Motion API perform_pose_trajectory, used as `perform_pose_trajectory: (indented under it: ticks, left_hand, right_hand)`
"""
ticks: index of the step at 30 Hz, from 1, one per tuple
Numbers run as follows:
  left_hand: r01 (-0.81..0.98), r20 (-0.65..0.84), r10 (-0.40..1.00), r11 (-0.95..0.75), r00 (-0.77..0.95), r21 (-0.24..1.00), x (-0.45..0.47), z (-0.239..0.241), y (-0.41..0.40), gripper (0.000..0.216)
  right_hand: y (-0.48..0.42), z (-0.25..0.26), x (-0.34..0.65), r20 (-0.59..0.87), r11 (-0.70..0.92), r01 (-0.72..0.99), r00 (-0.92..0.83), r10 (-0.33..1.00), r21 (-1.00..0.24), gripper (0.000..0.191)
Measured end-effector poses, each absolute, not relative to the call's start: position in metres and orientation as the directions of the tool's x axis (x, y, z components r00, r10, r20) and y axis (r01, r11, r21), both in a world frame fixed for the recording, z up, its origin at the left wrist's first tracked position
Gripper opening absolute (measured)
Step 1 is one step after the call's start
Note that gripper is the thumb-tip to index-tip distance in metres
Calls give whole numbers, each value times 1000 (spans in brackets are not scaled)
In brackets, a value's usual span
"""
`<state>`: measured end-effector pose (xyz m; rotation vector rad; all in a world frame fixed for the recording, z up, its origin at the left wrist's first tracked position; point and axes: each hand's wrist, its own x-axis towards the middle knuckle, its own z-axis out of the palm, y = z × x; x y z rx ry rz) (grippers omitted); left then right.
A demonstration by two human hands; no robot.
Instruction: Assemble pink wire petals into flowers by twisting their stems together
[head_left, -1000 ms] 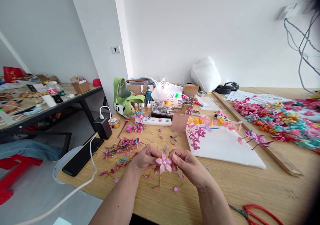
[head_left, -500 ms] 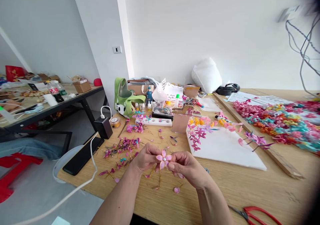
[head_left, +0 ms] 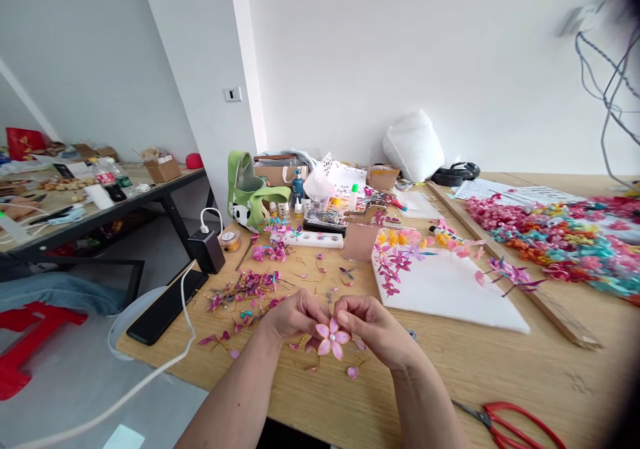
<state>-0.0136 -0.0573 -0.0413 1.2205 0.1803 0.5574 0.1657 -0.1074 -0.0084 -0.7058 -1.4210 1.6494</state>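
Observation:
Between my hands is a pink artificial flower [head_left: 333, 338] with gold-edged petals and a white pearl at its centre, its face turned toward me. My left hand [head_left: 301, 317] is closed, pinching the flower from the left. My right hand [head_left: 369, 324] is closed too, thumb and fingers pinched just above the petals. The flower's stem is hidden behind my fingers. Under and around the hands lie loose petals, such as a pink one [head_left: 353, 372], and bits of gold wire. Left of my left hand is a heap of magenta flowers on wire stems [head_left: 253, 288].
Red-handled scissors [head_left: 515, 422] lie at the front right. A white foam board [head_left: 460, 296] bears flowers along its left side. A black phone [head_left: 167, 308] and charger block [head_left: 207, 250] with a white cable sit left. Colourful flowers [head_left: 560, 242] are piled right, beyond a wooden strip [head_left: 545, 309].
The flower has moved slightly down and right and turned. My right hand has shifted from its right petal to above it, closer to my left hand.

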Motion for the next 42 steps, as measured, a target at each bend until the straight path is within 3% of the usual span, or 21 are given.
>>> perform_pose_trajectory:
  ticks: [8, 14, 22, 42]
  left_hand:
    - [-258, 125, 459, 238, 879, 936, -13, -40, -57, 17]
    - [-280, 143, 475, 231, 868, 932, -12, -42, -58, 18]
    - [-232, 119, 455, 203, 883, 951, -13, -43, -57, 20]
    - [-232, 125, 473, 177, 872, 956, -14, -45, -56, 21]
  right_hand:
    - [-108, -11, 164, 0, -98, -173, -490, 872, -980, 37]
    - [-108, -12, 157, -3, -119, -243, -430, 903, -963, 37]
    - [-110, -9, 159, -90, -215, -205, -491, 866, -955, 41]
    - [-111, -10, 159, -73, -200, -202, -505, 860, -959, 42]
